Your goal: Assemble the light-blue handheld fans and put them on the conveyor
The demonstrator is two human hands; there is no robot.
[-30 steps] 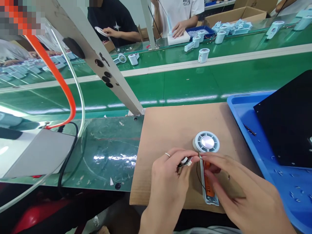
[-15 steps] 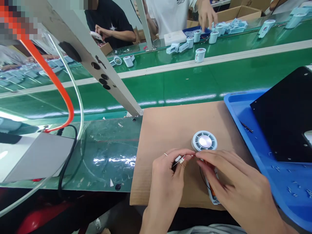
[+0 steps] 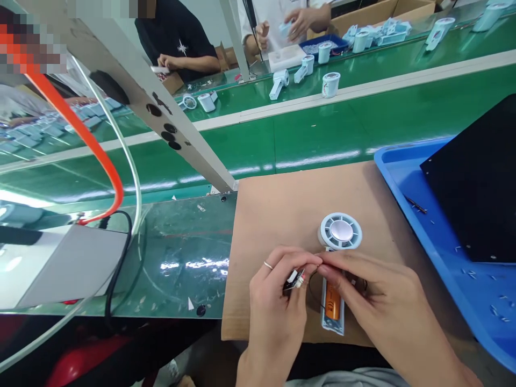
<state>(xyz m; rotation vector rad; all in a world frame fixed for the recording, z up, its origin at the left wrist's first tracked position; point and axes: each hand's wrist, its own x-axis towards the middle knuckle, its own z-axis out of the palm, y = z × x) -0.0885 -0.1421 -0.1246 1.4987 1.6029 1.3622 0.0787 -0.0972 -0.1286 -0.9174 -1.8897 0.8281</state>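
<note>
A light blue fan-shaped device [image 3: 341, 231] lies on the brown cardboard [image 3: 278, 215], its round ribbed head pointing away from me. Its handle lies open toward me, showing an orange battery [image 3: 332, 301]. My left hand [image 3: 278, 295] pinches a small circuit board [image 3: 295, 279] with white connectors, left of the handle. The fingertips of my right hand [image 3: 374, 290] meet those of my left just below the round head, closed on a thin dark wire. The exact grip point is hidden by the fingers.
At right, a blue tray [image 3: 439, 247] holds a black panel [image 3: 479, 183] and small screws. A metal post [image 3: 189, 140] rises at left beside an orange hose [image 3: 97, 150]. Beyond the green conveyor [image 3: 314, 134], people handle light blue parts near a cardboard box [image 3: 379, 19].
My right hand has shifted slightly, uncovering more of the handle and battery. The handle has swung to the left. Across the conveyor, a person's hand has lifted a light blue part.
</note>
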